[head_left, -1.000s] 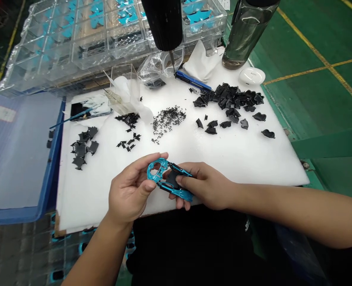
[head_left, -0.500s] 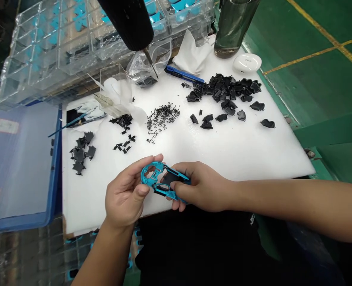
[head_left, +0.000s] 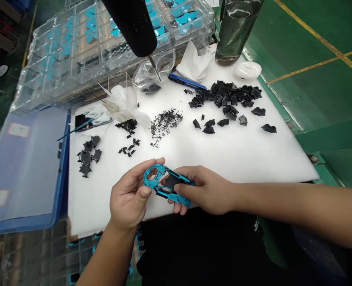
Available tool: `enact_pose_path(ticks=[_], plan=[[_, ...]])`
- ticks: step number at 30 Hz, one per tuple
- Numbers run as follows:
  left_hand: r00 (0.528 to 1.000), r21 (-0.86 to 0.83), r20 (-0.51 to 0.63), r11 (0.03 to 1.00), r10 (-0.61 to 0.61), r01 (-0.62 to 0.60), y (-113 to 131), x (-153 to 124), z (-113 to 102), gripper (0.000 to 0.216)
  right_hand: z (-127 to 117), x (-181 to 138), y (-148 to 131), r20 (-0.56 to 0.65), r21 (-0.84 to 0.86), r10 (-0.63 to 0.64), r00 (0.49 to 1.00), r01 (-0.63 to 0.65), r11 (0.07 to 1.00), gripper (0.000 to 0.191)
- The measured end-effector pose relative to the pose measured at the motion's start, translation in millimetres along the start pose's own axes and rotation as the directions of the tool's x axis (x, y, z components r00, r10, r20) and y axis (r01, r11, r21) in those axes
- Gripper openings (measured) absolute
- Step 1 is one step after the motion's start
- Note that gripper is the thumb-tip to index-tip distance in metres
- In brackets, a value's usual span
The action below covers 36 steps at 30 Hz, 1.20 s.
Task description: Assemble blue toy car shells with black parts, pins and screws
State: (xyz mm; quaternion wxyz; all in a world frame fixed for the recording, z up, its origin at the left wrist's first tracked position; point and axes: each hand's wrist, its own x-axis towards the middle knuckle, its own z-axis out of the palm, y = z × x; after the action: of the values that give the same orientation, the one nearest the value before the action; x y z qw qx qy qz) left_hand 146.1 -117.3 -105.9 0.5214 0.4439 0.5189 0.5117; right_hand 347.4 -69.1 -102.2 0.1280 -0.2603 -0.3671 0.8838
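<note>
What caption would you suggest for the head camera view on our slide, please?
Left hand and right hand hold a blue plastic frame above white foam, near piles of small black parts.

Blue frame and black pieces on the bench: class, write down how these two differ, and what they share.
The blue frame is glossy, the black pieces dull. The blue frame is held up by the left hand and right hand; the black pieces lie heaped on the white foam sheet. The blue frame is larger than any single black piece. Both look like plastic parts.
</note>
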Motion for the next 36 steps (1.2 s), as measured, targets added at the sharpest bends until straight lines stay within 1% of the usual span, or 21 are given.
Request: enact_pose_path(ticks=[4, 7, 10, 13, 17, 22, 25, 28, 32, 34, 36], plan=[[1.0, -0.016, 0.015, 1.0, -0.007, 0.007, 0, 0, 1, 0.043, 0, 0, -1, -0.01, -0.014, 0.001, 1.0, -0.001, 1.0, 0.008], [0.999, -0.021, 0.031, 1.0, 0.01, -0.009, -1, 0, 1, 0.045, 2, 0, -3, -0.041, -0.018, 0.038, 0.998, -0.039, 0.999, 0.008], [0.997, -0.024, 0.07, 0.999, 0.04, -0.038, -1, -1, 1, 0.044, 6, 1, -5, -0.097, -0.032, 0.069, 0.993, -0.072, 0.997, 0.019], [0.994, -0.008, 0.088, 0.998, 0.061, -0.061, -1, -2, 1, 0.044, 9, 1, -5, -0.137, -0.057, 0.064, 0.988, -0.072, 0.996, 0.027], [0.991, -0.029, 0.106, 0.997, 0.076, -0.073, -1, -3, 1, 0.043, 12, 0, -1, -0.166, -0.115, 0.029, 0.986, -0.049, 0.992, 0.025], [0.981, -0.018, 0.154, 0.993, 0.119, -0.118, -1, -3, 1, 0.042, 12, -2, 1, -0.21, -0.16, 0.039, 0.977, -0.073, 0.984, 0.022], [0.987, -0.009, 0.126, 0.995, 0.098, -0.097, -2, -2, 1, 0.043, 10, -2, 0, -0.179, -0.138, 0.038, 0.983, -0.063, 0.988, 0.023], [0.994, -0.022, 0.077, 0.997, 0.077, -0.076, -2, -1, 2, 0.042, 8, 0, -2, -0.136, -0.062, 0.063, 0.989, -0.072, 0.996, 0.021], [0.99, -0.028, 0.109, 0.996, 0.09, -0.088, -1, -2, 2, 0.04, 6, 0, -5, -0.133, -0.02, 0.109, 0.985, -0.113, 0.993, 0.014], [0.988, -0.026, 0.127, 0.996, 0.088, -0.086, 0, -2, 2, 0.04, 5, -1, -5, -0.113, -0.033, 0.094, 0.989, -0.099, 0.995, 0.014], [0.989, -0.019, 0.121, 0.996, 0.084, -0.082, 1, -2, 1, 0.04, 4, -2, -4, -0.086, -0.038, 0.066, 0.994, -0.07, 0.997, 0.013]])
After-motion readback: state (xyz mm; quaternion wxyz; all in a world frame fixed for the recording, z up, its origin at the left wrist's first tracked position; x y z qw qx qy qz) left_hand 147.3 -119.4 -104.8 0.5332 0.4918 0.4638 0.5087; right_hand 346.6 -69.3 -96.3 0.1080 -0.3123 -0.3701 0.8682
